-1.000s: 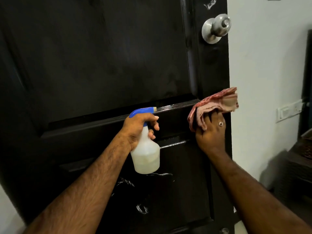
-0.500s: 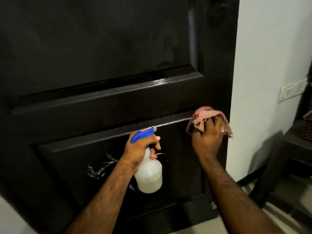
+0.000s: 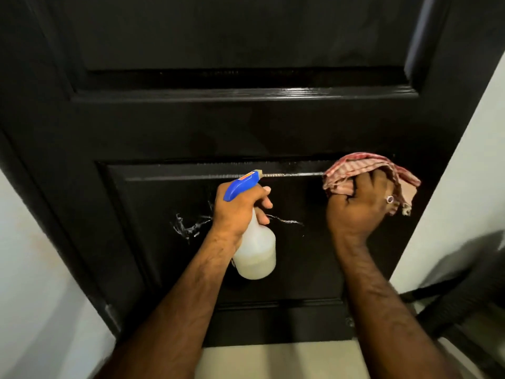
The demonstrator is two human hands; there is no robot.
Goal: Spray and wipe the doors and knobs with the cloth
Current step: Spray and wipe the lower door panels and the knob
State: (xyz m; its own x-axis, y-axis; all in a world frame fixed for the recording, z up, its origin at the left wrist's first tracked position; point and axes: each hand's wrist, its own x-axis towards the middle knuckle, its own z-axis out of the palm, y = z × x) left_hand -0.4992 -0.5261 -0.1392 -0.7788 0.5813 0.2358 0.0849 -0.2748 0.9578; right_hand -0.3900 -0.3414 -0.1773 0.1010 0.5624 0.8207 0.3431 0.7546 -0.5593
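Note:
A black panelled door [image 3: 246,127] fills the view. My left hand [image 3: 235,212] grips a white spray bottle [image 3: 257,255] with a blue trigger head, its nozzle pointing at the lower panel. White streaks of spray [image 3: 188,227] lie on that panel left of the bottle. My right hand [image 3: 358,209] holds a bunched red-and-white checked cloth [image 3: 363,168] against the door at the upper right corner of the lower panel. The door knob is out of view.
Pale walls flank the door on the left [image 3: 32,255] and right [image 3: 475,160]. A light floor [image 3: 278,359] shows at the door's foot. Dark furniture [image 3: 470,305] stands low at the right.
My view has dropped down the door, so the knob has left the frame. The cloth hand has moved from the middle rail down to the lower panel's top edge. The bottle followed down.

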